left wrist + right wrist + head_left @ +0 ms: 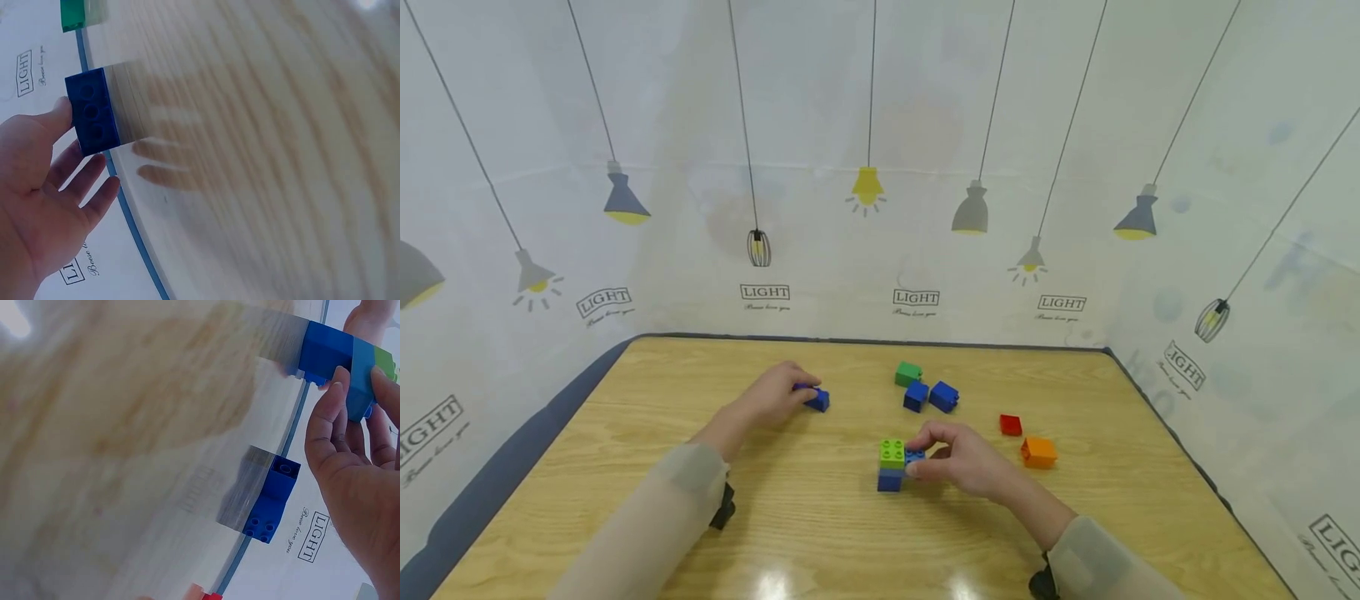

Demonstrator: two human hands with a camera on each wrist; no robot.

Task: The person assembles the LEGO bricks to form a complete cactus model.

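Observation:
My left hand (pixel 775 395) grips a dark blue toy brick (pixel 817 400) at the left of the table, thumb on one side and fingertips on the other. The left wrist view shows the brick's hollow underside (pixel 92 111). Near the middle stands a small stack: a dark blue brick (pixel 890 481) at the bottom, a lighter blue brick (pixel 361 378) across it, and a lime green brick (pixel 892 451) on top. My right hand (pixel 962 460) pinches the lighter blue brick's overhanging right end between thumb and fingers.
Behind the stack lie a green brick (pixel 907 373) and two blue bricks, one left (pixel 916 397) and one right (pixel 943 397). Farther right are a red brick (pixel 1011 425) and an orange brick (pixel 1039 452). A lamp-printed cloth (pixel 820 250) surrounds the wooden table (pixel 805 517).

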